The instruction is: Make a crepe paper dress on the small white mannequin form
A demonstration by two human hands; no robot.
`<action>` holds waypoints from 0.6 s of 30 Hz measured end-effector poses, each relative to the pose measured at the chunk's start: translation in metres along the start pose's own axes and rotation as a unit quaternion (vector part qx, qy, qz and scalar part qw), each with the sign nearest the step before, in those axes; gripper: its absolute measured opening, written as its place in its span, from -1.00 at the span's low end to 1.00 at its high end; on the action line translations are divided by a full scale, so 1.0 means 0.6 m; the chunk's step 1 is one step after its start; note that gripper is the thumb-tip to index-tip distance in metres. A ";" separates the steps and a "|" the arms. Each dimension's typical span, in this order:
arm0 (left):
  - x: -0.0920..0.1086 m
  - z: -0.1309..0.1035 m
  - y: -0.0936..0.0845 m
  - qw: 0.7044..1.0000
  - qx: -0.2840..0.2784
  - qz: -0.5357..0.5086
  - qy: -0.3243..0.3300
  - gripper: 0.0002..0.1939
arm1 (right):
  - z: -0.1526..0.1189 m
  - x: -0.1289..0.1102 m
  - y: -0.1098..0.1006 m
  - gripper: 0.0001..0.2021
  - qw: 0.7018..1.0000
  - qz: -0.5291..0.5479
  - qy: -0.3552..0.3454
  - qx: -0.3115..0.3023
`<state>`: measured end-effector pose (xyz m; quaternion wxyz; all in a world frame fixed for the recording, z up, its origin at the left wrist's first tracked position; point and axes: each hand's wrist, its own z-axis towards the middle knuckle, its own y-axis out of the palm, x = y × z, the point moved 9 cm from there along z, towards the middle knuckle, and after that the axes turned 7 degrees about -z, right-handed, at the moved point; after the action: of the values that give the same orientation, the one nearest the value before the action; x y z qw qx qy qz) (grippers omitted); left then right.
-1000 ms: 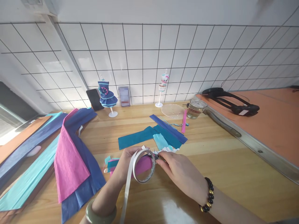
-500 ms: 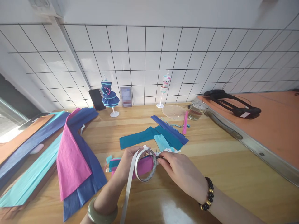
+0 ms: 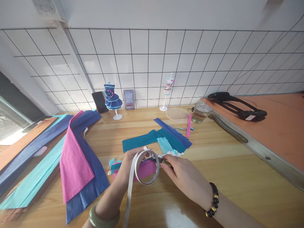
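My left hand (image 3: 133, 157) is closed on a roll of white tape (image 3: 136, 172), which stands on edge facing me. A long loose strip (image 3: 129, 196) of it trails down past my left wrist. My right hand (image 3: 181, 169) pinches a small scissors-like tool (image 3: 160, 159) with a dark front and a brownish handle, at the right side of the roll. Its tips are partly hidden by the roll. Behind and under the hands lie a folded pink piece of crepe paper (image 3: 146, 169), teal scraps (image 3: 116, 166) and a patterned white scrap (image 3: 173, 153).
Teal strips (image 3: 137, 141), a blue strip (image 3: 173, 133) and a pink strip (image 3: 188, 125) lie beyond my hands. Large pink (image 3: 74, 167) and blue sheets (image 3: 99, 177) cover the left. Two small dress forms (image 3: 113, 101), a phone (image 3: 99, 102) and a glass jar (image 3: 201, 113) stand near the wall.
The tape roll has shifted slightly left. More of the dark tool shows between my right fingers and the roll. The whole view has moved a little.
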<state>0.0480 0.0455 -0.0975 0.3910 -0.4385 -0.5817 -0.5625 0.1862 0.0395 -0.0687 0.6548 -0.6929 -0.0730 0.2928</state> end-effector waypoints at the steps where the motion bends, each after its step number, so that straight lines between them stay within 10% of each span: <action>1: 0.005 0.000 -0.006 1.000 0.013 0.002 0.009 -0.79 | -0.001 0.000 -0.004 -0.76 1.000 -0.001 0.001 0.005; 10: 0.088 -0.045 -0.044 0.986 0.119 -0.093 0.075 -0.92 | -0.050 0.117 -0.035 -0.62 0.992 0.008 0.108 0.067; 18: 0.005 -0.062 0.091 1.000 -0.013 -0.014 -0.007 -0.70 | -0.118 0.297 0.001 -0.52 0.945 -0.214 0.226 0.104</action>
<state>0.0972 0.0077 -0.0753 0.3733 -0.4398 -0.5832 -0.5720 0.3673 0.0644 -0.1270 0.7696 -0.6372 -0.0391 -0.0123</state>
